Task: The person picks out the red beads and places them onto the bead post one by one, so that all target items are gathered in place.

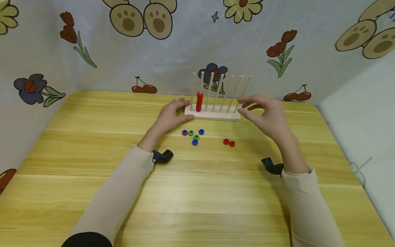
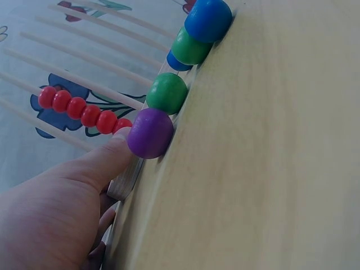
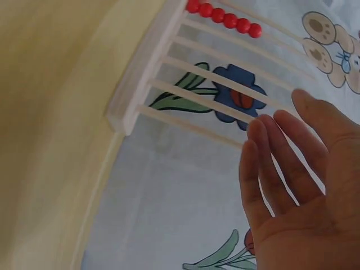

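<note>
A pale wooden peg rack stands at the back of the table, with several upright pegs. Red beads are stacked on its second peg from the left. My left hand grips the left end of the base, thumb at the front and fingers behind, partly hidden in the left wrist view. Beside the right end of the rack is my right hand, fingers loosely bent and holding nothing; the right wrist view shows its palm bare. In front lie a purple bead, two green beads and two blue beads.
Two loose red beads lie right of the other loose beads. A patterned cloth with flowers and bear feet hangs directly behind the table. Each wrist carries a black camera mount.
</note>
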Available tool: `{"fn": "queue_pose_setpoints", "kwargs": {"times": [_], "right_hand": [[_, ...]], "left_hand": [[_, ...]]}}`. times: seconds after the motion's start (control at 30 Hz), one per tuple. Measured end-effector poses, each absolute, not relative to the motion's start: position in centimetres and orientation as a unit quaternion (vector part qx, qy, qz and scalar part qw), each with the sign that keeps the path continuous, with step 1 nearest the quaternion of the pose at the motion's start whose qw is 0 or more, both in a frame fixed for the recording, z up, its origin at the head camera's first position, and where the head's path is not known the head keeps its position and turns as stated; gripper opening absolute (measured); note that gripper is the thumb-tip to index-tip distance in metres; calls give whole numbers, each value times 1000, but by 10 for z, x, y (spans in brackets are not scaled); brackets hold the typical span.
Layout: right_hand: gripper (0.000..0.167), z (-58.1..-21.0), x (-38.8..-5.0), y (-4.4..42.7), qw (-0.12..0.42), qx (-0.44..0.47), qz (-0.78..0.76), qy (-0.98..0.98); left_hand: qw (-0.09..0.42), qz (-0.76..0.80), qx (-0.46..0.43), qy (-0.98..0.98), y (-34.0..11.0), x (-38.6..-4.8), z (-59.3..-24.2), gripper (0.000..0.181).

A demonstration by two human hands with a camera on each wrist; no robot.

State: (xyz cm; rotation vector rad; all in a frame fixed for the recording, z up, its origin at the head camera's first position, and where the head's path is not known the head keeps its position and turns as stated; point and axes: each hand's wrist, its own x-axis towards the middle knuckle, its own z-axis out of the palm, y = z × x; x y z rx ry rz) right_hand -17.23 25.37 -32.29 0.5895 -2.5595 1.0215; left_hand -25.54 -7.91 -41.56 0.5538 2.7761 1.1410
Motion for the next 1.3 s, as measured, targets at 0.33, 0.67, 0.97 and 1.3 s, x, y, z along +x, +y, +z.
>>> {"fn": "queue_pose_setpoints", "kwargs": {"times": [0.33,0.67,0.97,1.3], "right_hand": [[31,-345,-157,272,36,206,296,-932],[49,-353,-162,261,-90,239,300,-919],[48,-361,-160,255,-150,238,293,-914],[28,-365,-161,250,-135,256,275,-917]], "left_hand": [[47,372,179,909,-77,-254,-413,71],[44,379,179,907,-78,-256,-413,71],[47,379,179,907,-78,-256,-413,70],[45,374,183,908,-79,-256,-414,70]]}}
